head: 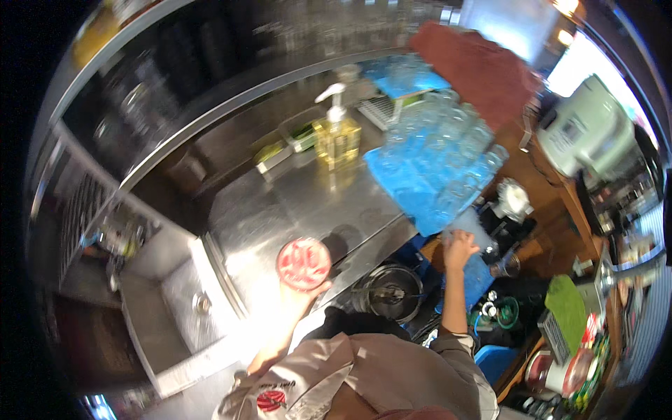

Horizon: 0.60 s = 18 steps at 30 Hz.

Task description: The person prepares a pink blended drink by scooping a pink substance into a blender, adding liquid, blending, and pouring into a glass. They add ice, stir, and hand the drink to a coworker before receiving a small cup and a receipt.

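My left hand [298,300] holds up a round container with a red and white top [303,263] that bears writing. It is over the front of a stainless steel counter [315,210]. Strong glare washes out the wrist and the lower part of that hand. My right hand [460,249] reaches out to the right, fingers bent at a pale translucent thing [468,227], perhaps a plastic bag or film. Blur hides whether the fingers grip it. Just beyond lies a blue cloth [386,165] with several upturned clear glasses [457,191] on it.
A pump bottle of yellow liquid [337,140] stands at the back beside small trays with sponges [273,157]. A steel sink [181,299] is at the left. A dark round bin [394,291] sits below the counter edge. A pale green appliance [585,128] and reddish-brown cloth [472,68] are to the right.
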### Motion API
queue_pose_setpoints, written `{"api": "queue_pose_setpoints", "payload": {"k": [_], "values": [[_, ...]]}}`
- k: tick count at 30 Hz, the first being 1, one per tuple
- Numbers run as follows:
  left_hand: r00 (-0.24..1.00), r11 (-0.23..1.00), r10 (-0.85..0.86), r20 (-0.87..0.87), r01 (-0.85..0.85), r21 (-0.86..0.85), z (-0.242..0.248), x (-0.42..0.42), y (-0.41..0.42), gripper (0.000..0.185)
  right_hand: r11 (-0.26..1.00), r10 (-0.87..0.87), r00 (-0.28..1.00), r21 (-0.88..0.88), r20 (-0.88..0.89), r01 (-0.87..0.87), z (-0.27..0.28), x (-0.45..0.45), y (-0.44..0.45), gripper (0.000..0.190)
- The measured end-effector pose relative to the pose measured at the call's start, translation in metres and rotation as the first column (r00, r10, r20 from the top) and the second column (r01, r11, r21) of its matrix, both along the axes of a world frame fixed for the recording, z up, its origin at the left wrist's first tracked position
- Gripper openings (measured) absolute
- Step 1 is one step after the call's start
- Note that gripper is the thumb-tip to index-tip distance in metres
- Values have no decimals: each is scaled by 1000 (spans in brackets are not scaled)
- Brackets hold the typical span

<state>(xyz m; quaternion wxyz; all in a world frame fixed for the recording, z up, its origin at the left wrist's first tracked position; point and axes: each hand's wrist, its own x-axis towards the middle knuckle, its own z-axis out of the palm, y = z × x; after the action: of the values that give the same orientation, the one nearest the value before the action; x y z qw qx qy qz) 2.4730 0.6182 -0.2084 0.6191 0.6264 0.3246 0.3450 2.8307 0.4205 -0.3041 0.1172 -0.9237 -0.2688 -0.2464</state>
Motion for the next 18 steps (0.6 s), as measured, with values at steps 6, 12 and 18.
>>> {"api": "queue_pose_setpoints", "payload": {"k": [6, 12, 18], "values": [[992, 996, 72, -101, -67, 57, 6, -19, -2, 87, 999, 16, 993, 50, 114, -22, -3, 10, -5, 19], [967, 965, 248, -65, -241, 102, 8, -48, -5, 93, 761, 163, 928, 556, 335, -334, 128, -25, 56, 17], [852, 848, 524, -11, -521, 97, 8, -84, -18, 88, -426, 670, 378, 748, 639, -508, 301, -178, 147, 21]]}}
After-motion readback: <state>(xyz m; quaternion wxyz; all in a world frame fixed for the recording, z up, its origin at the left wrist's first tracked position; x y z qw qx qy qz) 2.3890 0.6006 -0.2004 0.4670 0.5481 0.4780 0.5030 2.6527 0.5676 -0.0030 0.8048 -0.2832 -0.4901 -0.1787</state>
